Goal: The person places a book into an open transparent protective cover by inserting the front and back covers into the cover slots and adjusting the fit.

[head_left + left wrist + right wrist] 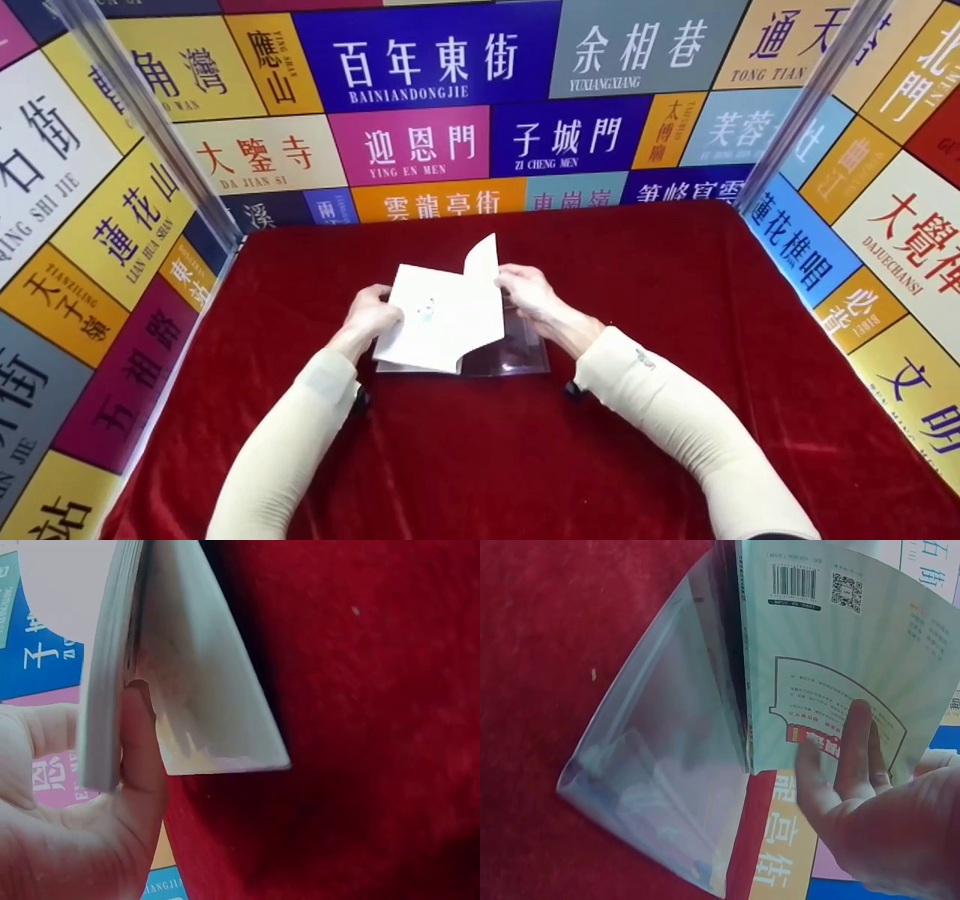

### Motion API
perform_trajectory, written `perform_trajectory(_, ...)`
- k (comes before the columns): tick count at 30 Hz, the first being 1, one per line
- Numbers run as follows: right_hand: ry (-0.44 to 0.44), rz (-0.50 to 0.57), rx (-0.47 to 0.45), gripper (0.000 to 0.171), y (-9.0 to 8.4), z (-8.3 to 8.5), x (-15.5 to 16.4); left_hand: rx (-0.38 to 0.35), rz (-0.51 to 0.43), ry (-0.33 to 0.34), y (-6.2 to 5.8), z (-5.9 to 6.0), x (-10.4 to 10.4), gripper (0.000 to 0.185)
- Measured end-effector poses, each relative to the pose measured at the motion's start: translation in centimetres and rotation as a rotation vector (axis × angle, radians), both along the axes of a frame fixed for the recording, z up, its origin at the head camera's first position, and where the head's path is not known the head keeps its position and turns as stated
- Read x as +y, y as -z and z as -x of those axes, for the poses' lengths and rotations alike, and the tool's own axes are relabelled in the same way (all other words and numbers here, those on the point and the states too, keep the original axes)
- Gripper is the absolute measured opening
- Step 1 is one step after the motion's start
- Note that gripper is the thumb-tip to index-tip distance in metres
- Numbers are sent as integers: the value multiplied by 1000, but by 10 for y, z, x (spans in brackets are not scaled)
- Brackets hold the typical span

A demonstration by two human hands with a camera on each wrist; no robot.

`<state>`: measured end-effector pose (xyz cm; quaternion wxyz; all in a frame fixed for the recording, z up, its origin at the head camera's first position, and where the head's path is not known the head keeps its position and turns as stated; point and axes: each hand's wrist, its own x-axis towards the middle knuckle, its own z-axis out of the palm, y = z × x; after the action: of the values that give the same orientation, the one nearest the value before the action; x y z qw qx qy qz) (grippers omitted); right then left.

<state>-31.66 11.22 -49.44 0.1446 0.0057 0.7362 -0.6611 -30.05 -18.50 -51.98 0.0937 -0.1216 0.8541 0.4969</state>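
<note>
Above the middle of the red-draped worktop (675,315), a thin white booklet (442,315) is held up by both hands. The left hand (371,315) pinches its left edge, thumb curled against the pages, as the left wrist view shows. The right hand (529,292) has straight fingers pressed flat on the back cover, beside the barcode in the right wrist view, with one page (484,262) standing up above it. A clear plastic sleeve (510,352) lies on the cloth just under and to the right of the booklet, its mouth gaping toward the spine. Judging by this, the booklet is mid-way between handling and sleeve; a next move would need the lifted page flattened and the corners lined up with that opening. Printed sign panels (420,67) wall the worktop on three sides, well apart; only the limp plastic itself looks awkward.
</note>
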Motion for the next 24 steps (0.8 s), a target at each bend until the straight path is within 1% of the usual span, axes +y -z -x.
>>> perform_trajectory(3, -16, -9, 1, 40, 1, 0, -5, 0, 60, -20, 4, 0, -5, 79)
perform_trajectory(8, -36, 24, -27, 40, 8, 1, -12, 2, 192, -36, 9, -1, -10, 74)
perform_trajectory(10, -46, 27, -28, 38, 11, 1, -14, 5, 237, -32, 11, -1, -12, 73)
perform_trajectory(13, -50, 0, 1, 37, 12, 1, -15, 16, 310, -18, 12, -1, -12, 70)
perform_trajectory(15, -46, -12, 22, 38, 13, 0, -16, 35, 375, 4, 10, -3, -10, 65)
perform_trajectory(17, -37, -20, 39, 38, 13, 1, -17, 77, 447, 38, 7, -5, -4, 64)
perform_trajectory(19, -30, -28, 44, 39, 13, 1, -17, 151, 484, 90, 3, -7, 5, 67)
perform_trajectory(21, -31, -26, 34, 38, 14, 2, -18, 241, 460, 149, -1, -9, 16, 71)
perform_trajectory(24, -43, -2, 4, 38, 14, 2, -18, 354, 337, 241, -6, -10, 34, 75)
